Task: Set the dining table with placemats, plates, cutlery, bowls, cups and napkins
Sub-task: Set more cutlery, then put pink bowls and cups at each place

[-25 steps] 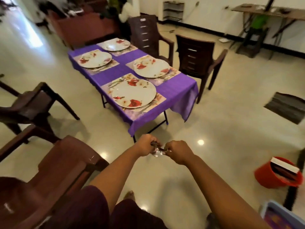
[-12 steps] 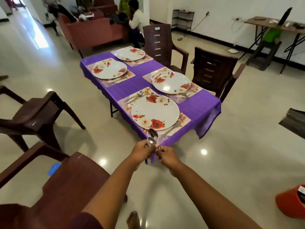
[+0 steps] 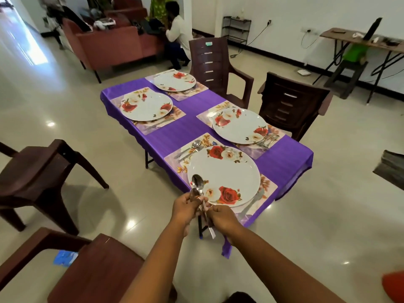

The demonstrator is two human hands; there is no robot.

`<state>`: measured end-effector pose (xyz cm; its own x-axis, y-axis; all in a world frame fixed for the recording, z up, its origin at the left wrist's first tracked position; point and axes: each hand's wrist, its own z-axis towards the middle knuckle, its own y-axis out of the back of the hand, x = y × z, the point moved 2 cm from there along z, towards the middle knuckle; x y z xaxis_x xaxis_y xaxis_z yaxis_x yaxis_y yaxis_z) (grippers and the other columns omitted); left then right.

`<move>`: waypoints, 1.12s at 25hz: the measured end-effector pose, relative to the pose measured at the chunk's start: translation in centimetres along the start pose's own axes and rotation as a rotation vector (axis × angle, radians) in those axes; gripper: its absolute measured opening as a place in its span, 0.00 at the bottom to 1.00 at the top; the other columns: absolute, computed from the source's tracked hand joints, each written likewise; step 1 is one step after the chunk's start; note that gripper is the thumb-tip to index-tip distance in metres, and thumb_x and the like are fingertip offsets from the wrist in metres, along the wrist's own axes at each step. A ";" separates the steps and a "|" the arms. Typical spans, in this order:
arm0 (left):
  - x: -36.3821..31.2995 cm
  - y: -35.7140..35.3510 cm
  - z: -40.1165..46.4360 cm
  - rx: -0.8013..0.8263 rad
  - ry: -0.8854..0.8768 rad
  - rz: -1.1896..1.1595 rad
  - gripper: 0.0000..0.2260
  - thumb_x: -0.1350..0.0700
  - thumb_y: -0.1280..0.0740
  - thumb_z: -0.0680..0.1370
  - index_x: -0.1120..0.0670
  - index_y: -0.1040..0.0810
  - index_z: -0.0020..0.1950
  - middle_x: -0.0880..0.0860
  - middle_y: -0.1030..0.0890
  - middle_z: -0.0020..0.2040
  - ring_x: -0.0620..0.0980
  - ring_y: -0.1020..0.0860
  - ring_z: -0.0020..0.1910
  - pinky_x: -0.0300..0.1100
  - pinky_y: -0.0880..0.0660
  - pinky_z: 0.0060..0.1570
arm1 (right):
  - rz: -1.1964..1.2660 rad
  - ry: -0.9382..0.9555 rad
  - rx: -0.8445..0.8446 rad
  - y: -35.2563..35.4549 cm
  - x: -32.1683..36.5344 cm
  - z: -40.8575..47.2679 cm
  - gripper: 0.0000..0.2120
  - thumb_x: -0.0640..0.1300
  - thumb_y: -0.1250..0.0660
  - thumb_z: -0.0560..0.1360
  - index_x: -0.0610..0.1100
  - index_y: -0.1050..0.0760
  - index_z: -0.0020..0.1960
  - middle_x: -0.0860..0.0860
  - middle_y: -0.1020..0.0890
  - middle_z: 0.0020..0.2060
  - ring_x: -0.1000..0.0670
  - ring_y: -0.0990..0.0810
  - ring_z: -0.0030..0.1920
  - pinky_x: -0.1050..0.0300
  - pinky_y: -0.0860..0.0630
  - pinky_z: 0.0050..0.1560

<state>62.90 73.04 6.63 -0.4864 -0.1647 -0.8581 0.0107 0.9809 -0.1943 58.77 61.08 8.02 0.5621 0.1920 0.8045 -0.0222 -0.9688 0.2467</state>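
Spoons [image 3: 197, 186], a small bunch of them, were held upright in front of the person in the head view, the only view here, their bowls showing against the rim of the nearest plate [image 3: 224, 174]. The left hand [image 3: 185, 207] had its fingers curled round the handles, while the right hand [image 3: 220, 216] pinched the lower ends, likely to separate one spoon from the bunch before laying it down.

The tabletop [image 3: 188, 130] carried a purple cloth and four floral placemats, each with a white plate printed with red roses. The nearest placemat [image 3: 267, 189] sat at the table's closest corner, within easy reach of both hands. A fork and spoon [image 3: 191, 148] already lay on its far left side, and what appeared to be a knife [image 3: 251, 204] lay on its right (the blur made this hard to confirm). Cutlery also lay beside the other three plates. No bowls, cups or napkins were visible, so the setting seemed only partly done.

Brown plastic chairs stood round the table, two [image 3: 293, 103] on the far side and others pulled back on the near left, leaving room to walk up. Farther back, a person sat by a reddish sofa [image 3: 109, 43].
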 end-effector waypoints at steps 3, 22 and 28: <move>-1.0 1.3 3.8 -0.054 0.060 -0.076 0.05 0.63 0.32 0.78 0.60 0.20 0.53 0.58 0.15 0.47 0.52 0.16 0.41 0.44 0.19 0.37 | -0.074 0.006 -0.027 0.0 1.7 4.3 0.13 0.42 0.39 0.79 0.42 0.21 0.38 0.48 0.18 0.32 0.51 0.21 0.34 0.53 0.22 0.42; -15.7 2.7 20.7 -0.075 0.075 0.321 0.09 0.56 0.34 0.80 0.56 0.19 0.58 0.53 0.17 0.42 0.45 0.26 0.33 0.36 0.30 0.33 | -0.172 0.345 -0.059 0.5 20.3 27.1 0.06 0.39 0.32 0.76 0.40 0.18 0.51 0.45 0.16 0.43 0.46 0.18 0.45 0.51 0.21 0.48; -19.2 5.6 29.3 0.018 0.071 0.335 0.08 0.54 0.33 0.79 0.55 0.19 0.54 0.52 0.17 0.42 0.45 0.23 0.37 0.35 0.28 0.36 | -0.224 0.355 -0.223 -2.4 24.9 33.6 0.07 0.38 0.33 0.75 0.40 0.17 0.46 0.46 0.17 0.39 0.47 0.21 0.40 0.58 0.29 0.39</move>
<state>97.89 78.63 8.14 -0.5131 0.1746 -0.8404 0.1957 0.9771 0.0835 100.54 62.95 9.28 0.2565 0.4718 0.8436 -0.1319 -0.8476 0.5141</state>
